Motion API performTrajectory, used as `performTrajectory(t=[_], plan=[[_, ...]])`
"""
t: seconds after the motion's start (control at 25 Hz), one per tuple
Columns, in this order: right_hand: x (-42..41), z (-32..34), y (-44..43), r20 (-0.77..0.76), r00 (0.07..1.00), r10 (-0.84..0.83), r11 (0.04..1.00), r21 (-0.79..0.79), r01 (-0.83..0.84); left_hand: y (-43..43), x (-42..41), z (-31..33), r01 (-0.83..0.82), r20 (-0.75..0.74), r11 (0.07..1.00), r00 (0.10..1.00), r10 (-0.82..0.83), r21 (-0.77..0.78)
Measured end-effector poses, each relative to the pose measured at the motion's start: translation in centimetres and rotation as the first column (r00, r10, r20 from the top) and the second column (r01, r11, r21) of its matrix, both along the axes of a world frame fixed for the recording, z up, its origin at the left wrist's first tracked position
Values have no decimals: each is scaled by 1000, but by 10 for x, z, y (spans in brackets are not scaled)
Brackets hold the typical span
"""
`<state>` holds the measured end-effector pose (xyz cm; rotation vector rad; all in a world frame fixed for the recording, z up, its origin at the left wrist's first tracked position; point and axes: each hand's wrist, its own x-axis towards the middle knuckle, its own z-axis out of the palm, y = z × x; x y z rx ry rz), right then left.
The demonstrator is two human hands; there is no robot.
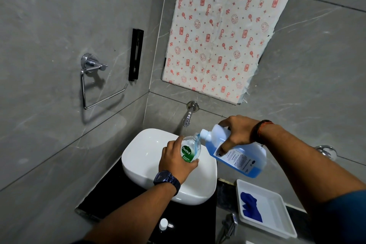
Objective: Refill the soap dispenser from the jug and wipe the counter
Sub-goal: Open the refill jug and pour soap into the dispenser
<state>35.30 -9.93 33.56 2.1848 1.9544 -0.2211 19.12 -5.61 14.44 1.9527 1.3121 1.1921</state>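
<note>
My left hand (176,161) grips a clear Dettol soap dispenser bottle (191,149) with its top off, held over the white basin (142,156). My right hand (238,133) holds a translucent jug (237,154) of blue liquid, tilted so its white spout touches the bottle's open neck. A thin blue stream runs into the bottle. The white pump cap (164,224) lies on the black counter (118,190) near the front edge. A blue cloth (250,207) rests in a white tray (277,222) at the right.
A chrome tap (188,117) juts from the grey wall above the basin. A chrome towel ring (93,83) hangs on the left wall. A patterned sheet (221,31) covers the mirror area. A hose fitting (229,222) sits below the tray.
</note>
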Motion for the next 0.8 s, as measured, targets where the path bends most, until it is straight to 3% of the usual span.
performTrajectory(t=[0.8], plan=[[0, 0, -1, 28, 1000, -5, 1000, 3, 5, -2, 0, 1, 3, 4, 1000, 1000, -3, -1]])
